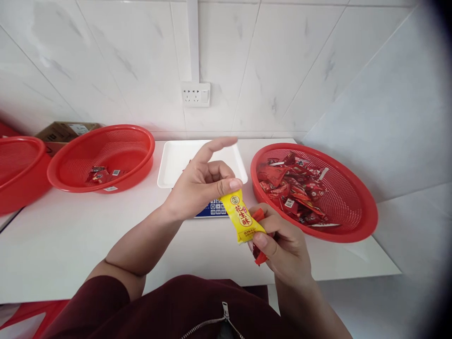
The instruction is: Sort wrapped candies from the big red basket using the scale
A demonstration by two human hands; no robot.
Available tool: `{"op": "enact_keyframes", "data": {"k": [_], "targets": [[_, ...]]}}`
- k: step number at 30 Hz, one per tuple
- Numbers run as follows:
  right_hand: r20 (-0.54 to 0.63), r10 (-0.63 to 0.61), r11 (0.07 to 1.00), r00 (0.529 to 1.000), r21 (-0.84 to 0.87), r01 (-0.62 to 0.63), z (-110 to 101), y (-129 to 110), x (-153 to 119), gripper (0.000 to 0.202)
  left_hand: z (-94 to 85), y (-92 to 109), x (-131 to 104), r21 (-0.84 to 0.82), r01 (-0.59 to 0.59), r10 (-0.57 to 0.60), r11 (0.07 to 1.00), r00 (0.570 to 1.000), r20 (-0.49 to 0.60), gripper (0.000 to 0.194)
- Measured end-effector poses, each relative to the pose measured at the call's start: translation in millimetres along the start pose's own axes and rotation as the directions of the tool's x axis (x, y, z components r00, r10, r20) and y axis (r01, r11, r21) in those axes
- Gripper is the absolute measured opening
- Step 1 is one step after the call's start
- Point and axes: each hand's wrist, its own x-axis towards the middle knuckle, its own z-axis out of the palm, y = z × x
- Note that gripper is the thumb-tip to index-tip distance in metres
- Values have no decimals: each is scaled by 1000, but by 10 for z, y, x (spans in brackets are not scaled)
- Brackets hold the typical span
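Observation:
A yellow wrapped candy [241,216] with red lettering is stretched between my two hands above the table. My left hand [203,181] pinches its upper end between thumb and curled fingers, with the index finger pointing outward. The lower end is gripped by my right hand [287,245], which also has a red wrapped candy [260,256] tucked in its fingers. Behind my left hand lies the white tray [173,160] of a scale; a bit of red shows on it, mostly hidden. The scale's blue keypad [217,207] peeks out below that hand.
On the right, a red plastic basket [353,202] contains many red-wrapped candies [293,186]. Another red basket [137,165] on the left has several red packets. A third basket [21,174] and a cardboard box [58,132] stand farther left. A wall socket [196,94] is above the white table [88,245].

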Motion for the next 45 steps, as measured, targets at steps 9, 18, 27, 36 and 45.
{"op": "enact_keyframes", "data": {"k": [9, 18, 27, 36, 45], "targets": [[-69, 50, 998, 996, 46, -47, 15, 95, 16, 18, 19, -67, -46, 123, 0, -5, 992, 999, 34, 27], [-71, -9, 983, 997, -184, -4, 32, 17, 66, 17, 46, -121, -63, 149, -121, 135, 981, 987, -92, 25], [-108, -212, 853, 971, -505, 130, 30, 122, 40, 8, -82, -327, -173, 103, 185, -183, 977, 983, -31, 51], [-28, -267, 678, 963, -715, 167, -39, 413, -1, 22, 14, -581, -252, 147, 526, -509, 838, 850, -138, 59], [-67, -159, 768, 985, -635, 81, -72, 496, -24, 20, 15, -575, -261, 44, 466, -447, 883, 868, -218, 60]]}}
